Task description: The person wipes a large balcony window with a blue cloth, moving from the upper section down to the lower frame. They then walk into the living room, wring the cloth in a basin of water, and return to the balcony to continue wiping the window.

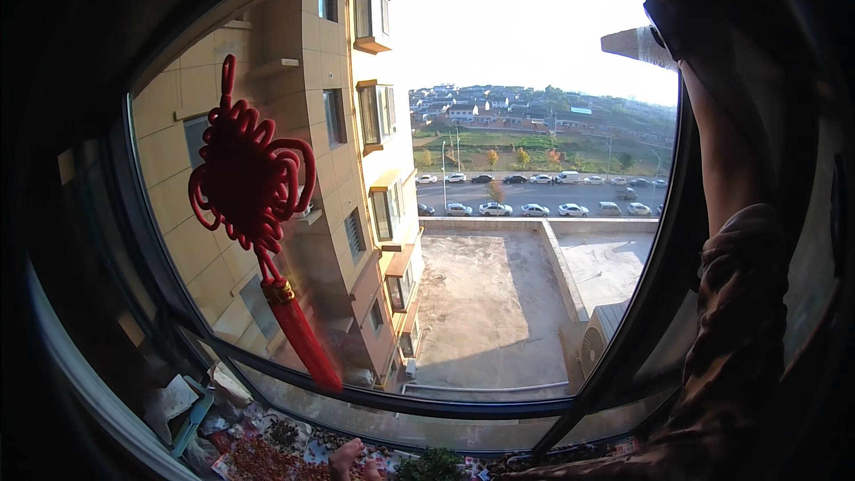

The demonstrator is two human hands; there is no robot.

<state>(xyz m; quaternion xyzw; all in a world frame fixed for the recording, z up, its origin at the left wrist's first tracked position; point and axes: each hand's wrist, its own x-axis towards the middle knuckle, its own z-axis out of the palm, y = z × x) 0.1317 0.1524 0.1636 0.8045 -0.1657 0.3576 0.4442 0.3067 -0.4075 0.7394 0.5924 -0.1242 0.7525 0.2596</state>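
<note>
My right arm, its sleeve pushed back from the wrist, reaches up along the window's right side. My right hand [657, 4] is in deep shade high at the upper right, closed on a flat grey wedge-shaped piece [638, 44] that juts left in front of the glass. The kind of piece does not show. At the lower edge a small bare-skinned shape [346, 458] rests on the cluttered sill; whether it is my left hand or a foot, I cannot tell. A red knotted hanging ornament [245, 178] with a tassel [303, 338] hangs at the left by the window.
The dark window frame [499, 408] curves around the view. Small reddish dried pieces [258, 459], a green leafy clump [432, 465] and a blue-green flat thing [193, 423] lie on the sill. Outside are a building [267, 89], a flat roof [485, 303] and a road with parked cars [494, 209].
</note>
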